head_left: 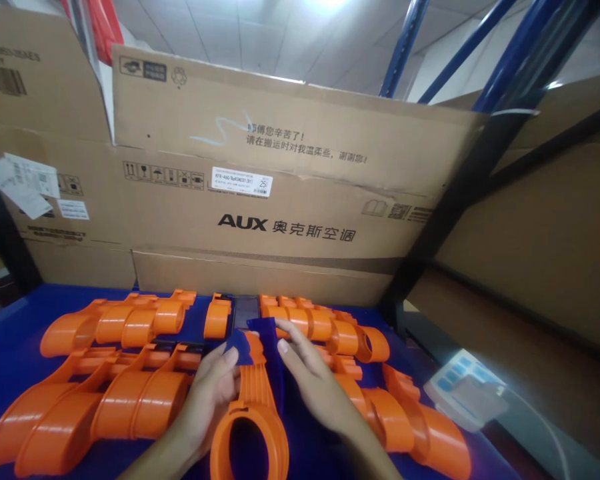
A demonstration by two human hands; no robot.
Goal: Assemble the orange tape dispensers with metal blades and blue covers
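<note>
My left hand (213, 383) is closed on an orange plastic part with a round ring and a ribbed neck (256, 387). The ring hangs toward me at the bottom of the view. A small blue piece (239, 347) lies against the part's upper end, under my left thumb. Just to the right stands a dark blue flat strip (269, 330), pinched by my right hand (307, 373) between thumb and fingers. It runs down beside the orange neck; whether the two touch is hard to tell.
Similar orange ring parts (125, 400) lie in rows on the blue table surface (10, 327), with more orange parts (390, 413) at right. A cardboard wall (180, 220) closes off the back. A white device with a blue-marked panel (465, 387) sits by the right edge, its cable trailing.
</note>
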